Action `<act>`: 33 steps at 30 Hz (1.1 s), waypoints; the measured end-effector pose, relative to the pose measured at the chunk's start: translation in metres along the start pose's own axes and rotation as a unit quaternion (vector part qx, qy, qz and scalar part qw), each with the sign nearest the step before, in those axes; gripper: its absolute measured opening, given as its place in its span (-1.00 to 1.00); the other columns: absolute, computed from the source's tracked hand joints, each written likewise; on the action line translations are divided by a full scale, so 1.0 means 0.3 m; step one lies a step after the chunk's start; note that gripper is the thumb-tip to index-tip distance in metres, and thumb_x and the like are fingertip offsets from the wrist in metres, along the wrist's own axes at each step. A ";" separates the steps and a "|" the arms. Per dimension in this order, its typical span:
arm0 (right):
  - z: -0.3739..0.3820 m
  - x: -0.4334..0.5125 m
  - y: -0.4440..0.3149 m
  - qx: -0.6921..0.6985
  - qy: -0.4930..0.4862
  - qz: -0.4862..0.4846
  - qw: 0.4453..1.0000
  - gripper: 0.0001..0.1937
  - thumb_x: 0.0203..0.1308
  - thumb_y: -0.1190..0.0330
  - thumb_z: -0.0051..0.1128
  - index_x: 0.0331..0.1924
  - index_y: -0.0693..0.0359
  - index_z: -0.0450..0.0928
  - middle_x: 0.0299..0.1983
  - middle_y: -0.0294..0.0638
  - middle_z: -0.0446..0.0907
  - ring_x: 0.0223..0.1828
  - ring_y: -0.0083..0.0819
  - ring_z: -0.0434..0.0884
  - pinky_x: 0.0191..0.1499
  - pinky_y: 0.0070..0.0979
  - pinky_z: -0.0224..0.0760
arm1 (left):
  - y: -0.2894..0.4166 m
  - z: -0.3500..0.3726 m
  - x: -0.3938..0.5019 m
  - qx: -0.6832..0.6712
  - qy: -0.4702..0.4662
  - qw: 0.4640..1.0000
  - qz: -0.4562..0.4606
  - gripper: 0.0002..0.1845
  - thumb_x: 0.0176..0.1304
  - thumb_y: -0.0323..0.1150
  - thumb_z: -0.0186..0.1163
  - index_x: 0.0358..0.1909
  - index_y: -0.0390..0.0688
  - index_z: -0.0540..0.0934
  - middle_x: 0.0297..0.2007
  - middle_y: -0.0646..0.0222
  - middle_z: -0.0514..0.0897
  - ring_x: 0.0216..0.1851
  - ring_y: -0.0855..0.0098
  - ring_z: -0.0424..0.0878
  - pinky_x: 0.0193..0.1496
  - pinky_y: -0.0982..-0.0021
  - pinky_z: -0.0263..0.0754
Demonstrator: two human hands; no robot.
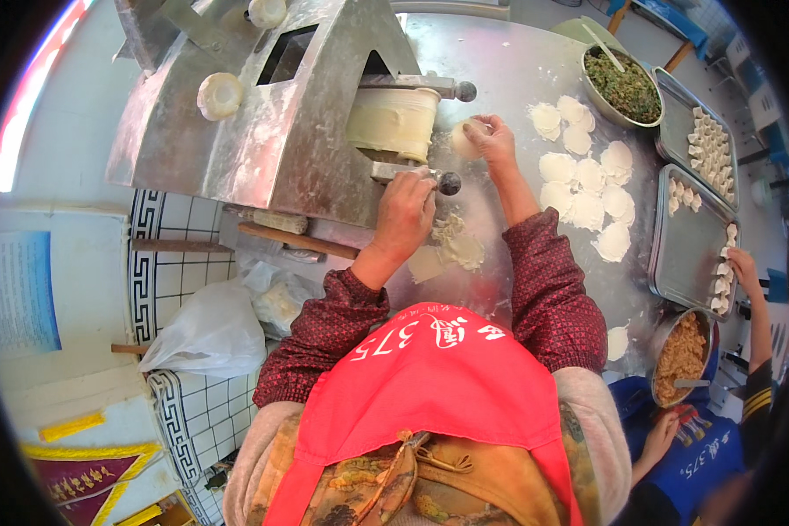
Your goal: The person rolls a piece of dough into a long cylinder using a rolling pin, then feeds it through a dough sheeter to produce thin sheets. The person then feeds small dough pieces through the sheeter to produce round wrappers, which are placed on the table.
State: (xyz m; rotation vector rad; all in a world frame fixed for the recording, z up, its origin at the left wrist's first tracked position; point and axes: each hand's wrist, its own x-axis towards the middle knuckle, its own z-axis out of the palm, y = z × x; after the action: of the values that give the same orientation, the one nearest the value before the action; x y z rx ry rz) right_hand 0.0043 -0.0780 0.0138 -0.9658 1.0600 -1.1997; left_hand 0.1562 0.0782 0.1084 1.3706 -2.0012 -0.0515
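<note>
My right hand (500, 146) pinches the edge of a thin round dough wrapper (465, 141) just above the steel table. To the left of it stands a floured metal dough-rolling machine (237, 148), with a pale dough-covered roller (394, 119) at its opening. My left hand (404, 209) lies at the near metal bar (388, 172) of that opening, beside its black knob (449, 183); whether the fingers grip the bar is hidden. Below the knob, flattened dough pieces (461, 251) and crumpled scraps rest on the table.
Floured wrappers (588, 176) spread over the steel table (519, 49) at right. Beyond are a bowl of green filling (621, 89), trays (687, 253) of dumplings, and a bowl of brownish filling (680, 358). A co-worker's hand (743, 269) reaches one tray. A wooden stick (299, 240) lies near the machine.
</note>
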 end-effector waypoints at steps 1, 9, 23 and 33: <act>0.004 -0.001 0.003 -0.006 0.000 0.004 1.000 -0.67 0.09 0.45 0.34 -0.04 0.31 0.59 -0.33 -0.20 0.67 -0.35 -0.51 0.64 -0.31 -0.52 0.53 | -0.003 0.001 0.000 0.000 0.001 1.000 0.000 -0.74 0.02 -0.64 0.24 -0.19 -0.28 0.56 -0.06 0.07 0.62 -0.05 0.01 0.56 0.02 0.14 0.48; 0.085 0.034 0.064 -0.079 -0.068 -0.024 0.994 -0.74 0.20 0.40 0.21 -0.03 0.23 0.63 -0.37 -0.26 0.66 -0.43 -0.59 0.56 -0.38 -0.57 0.43 | -0.053 -0.024 0.031 0.024 0.027 0.999 -0.006 -0.74 0.04 -0.61 0.22 -0.17 -0.29 0.55 -0.06 0.02 0.60 -0.01 -0.02 0.53 0.08 0.10 0.44; 0.136 -0.003 -0.013 -0.075 -0.122 0.084 0.986 -0.55 0.05 0.04 0.45 -0.30 0.31 0.60 -0.39 -0.26 0.61 -0.40 -0.55 0.58 -0.38 -0.55 0.46 | -0.178 0.056 0.139 0.148 -0.086 0.975 -0.144 -0.41 0.23 -0.31 0.23 0.19 -0.51 0.37 0.26 -0.22 0.31 0.35 -0.13 0.23 0.43 0.04 0.11; 0.030 0.019 0.020 0.076 -0.047 0.018 0.996 -0.67 0.18 0.29 0.35 -0.06 0.27 0.56 -0.26 -0.20 0.63 -0.36 -0.53 0.61 -0.38 -0.58 0.48 | -0.149 0.075 0.108 0.157 -0.073 0.981 -0.085 -0.41 0.24 -0.27 0.26 0.18 -0.49 0.38 0.23 -0.26 0.36 0.32 -0.14 0.29 0.39 0.06 0.18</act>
State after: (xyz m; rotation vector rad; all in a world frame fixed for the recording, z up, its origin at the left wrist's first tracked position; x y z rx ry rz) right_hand 0.0147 -0.0827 0.0094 -0.8716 0.8954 -1.1765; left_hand 0.1733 0.0239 0.0904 1.7815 -2.0713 0.0929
